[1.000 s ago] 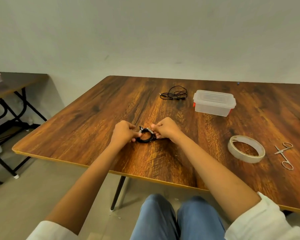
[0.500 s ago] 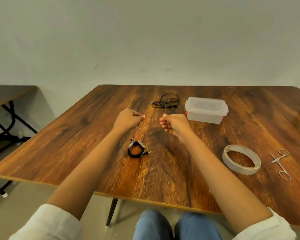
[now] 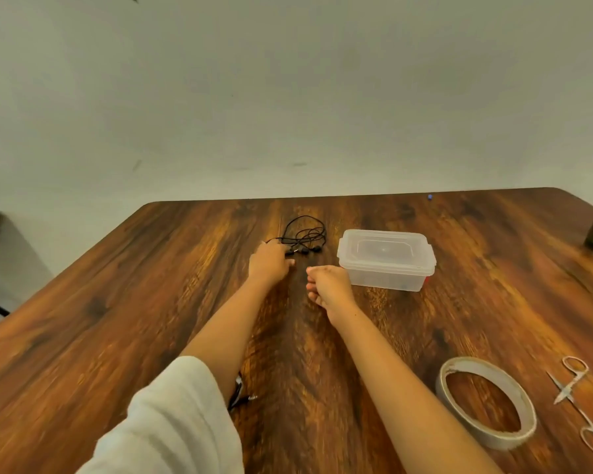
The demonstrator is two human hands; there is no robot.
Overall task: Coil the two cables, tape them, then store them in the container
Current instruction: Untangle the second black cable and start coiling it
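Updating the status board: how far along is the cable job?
Probably done: one black cable peeks from under the left forearm, mostly hidden, so coil and tape are unconfirmed. In hand: left hand at the near end of the loose cable, grip unclear; right hand curled, empty. Left: coil it, bind with the tape roll, open the lidded container, store both.

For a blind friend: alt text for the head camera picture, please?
A person's left hand is at a loose black cable beside a lidded clear container on a wooden table. The right hand hovers curled; tape roll and scissors lie nearby.
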